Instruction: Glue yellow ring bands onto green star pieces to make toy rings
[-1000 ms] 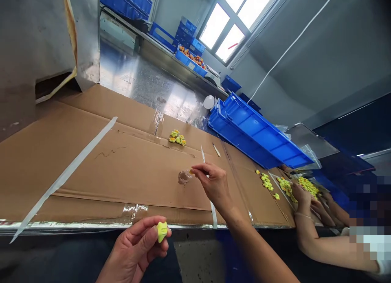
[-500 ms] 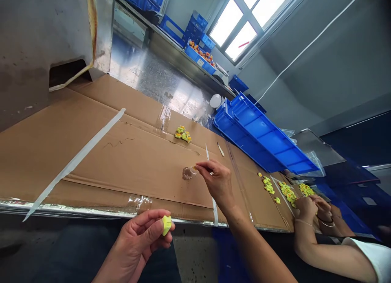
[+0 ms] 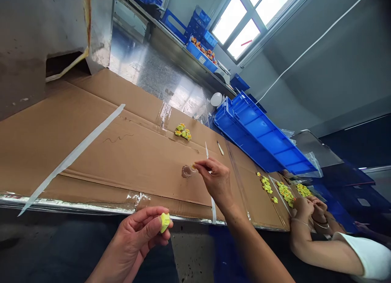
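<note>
My left hand (image 3: 139, 238) is closed in front of the table's near edge. Its thumb and fingers pinch a small, bright yellow moulded figure (image 3: 165, 222). Over the cardboard, my right hand (image 3: 216, 183) makes a pinch just right of a small clear round cup (image 3: 186, 171) with brownish stuff in or around it. What those fingertips hold is too small to make out; a bit of orange shows at their tips. Farther back lies a little pile of yellow and orange figures (image 3: 183, 132).
Cardboard (image 3: 146, 152) with white tape strips covers the table. A thin pale-handled tool (image 3: 220, 148) lies behind my right hand. Blue crates (image 3: 262, 132) stand at the back right. A co-worker's hands (image 3: 310, 209) are beside more yellow figures (image 3: 284, 193). A metal housing (image 3: 36, 30) rises at left.
The yellow figure has turned slightly in my left hand. My right hand stays pinched beside the cup with little movement. The whole view has shifted slightly.
</note>
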{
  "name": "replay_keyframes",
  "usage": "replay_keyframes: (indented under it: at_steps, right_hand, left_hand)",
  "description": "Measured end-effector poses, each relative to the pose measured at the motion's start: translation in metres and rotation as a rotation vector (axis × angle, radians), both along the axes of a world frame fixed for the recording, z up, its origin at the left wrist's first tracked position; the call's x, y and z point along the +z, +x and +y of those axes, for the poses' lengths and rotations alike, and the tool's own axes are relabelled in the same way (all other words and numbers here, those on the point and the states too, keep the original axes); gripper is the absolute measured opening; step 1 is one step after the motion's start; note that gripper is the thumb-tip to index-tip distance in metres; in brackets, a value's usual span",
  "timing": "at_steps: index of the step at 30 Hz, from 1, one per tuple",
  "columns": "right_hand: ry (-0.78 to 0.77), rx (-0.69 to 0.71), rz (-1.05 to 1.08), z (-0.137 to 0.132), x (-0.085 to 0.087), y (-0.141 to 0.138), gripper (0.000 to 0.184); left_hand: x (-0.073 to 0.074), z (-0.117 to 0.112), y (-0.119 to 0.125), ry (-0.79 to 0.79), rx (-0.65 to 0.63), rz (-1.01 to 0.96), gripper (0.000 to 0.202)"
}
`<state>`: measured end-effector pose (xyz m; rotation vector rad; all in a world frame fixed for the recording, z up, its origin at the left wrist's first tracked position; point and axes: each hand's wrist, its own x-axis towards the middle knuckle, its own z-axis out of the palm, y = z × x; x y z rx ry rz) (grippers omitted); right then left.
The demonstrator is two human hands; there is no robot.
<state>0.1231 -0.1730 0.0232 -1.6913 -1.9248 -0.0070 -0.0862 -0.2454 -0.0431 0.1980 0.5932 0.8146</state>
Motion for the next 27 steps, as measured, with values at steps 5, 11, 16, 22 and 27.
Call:
replay_keyframes:
  at_steps: [5, 11, 16, 22, 27]
  right_hand:
    - [-0.005, 0.003, -0.001, -0.0009, -0.0003, 0.0009, 0.009]
    - [-0.015, 0.016, -0.011, -0.002, 0.0015, -0.0001, 0.011]
    - [-0.011, 0.017, -0.018, -0.0025, 0.0042, -0.0033, 0.013]
    - [-0.025, 0.013, 0.016, -0.0039, 0.004, -0.0036, 0.014]
    - [-0.071, -0.002, 0.115, -0.0069, 0.0086, -0.0052, 0.012]
  left_hand:
    - [-0.0023, 0.0, -0.0008, -0.001, -0.02, -0.026, 0.021]
    - [-0.0009, -0.0002, -0.0016, 0.007, -0.018, -0.022, 0.019]
    - [-0.0015, -0.0005, -0.0001, 0.005, -0.008, -0.024, 0.019]
    - [-0.0003, -0.0004, -0.0009, 0.011, -0.008, -0.026, 0.018]
    - [0.0, -0.0003, -0.0019, 0.01, -0.009, -0.031, 0.017]
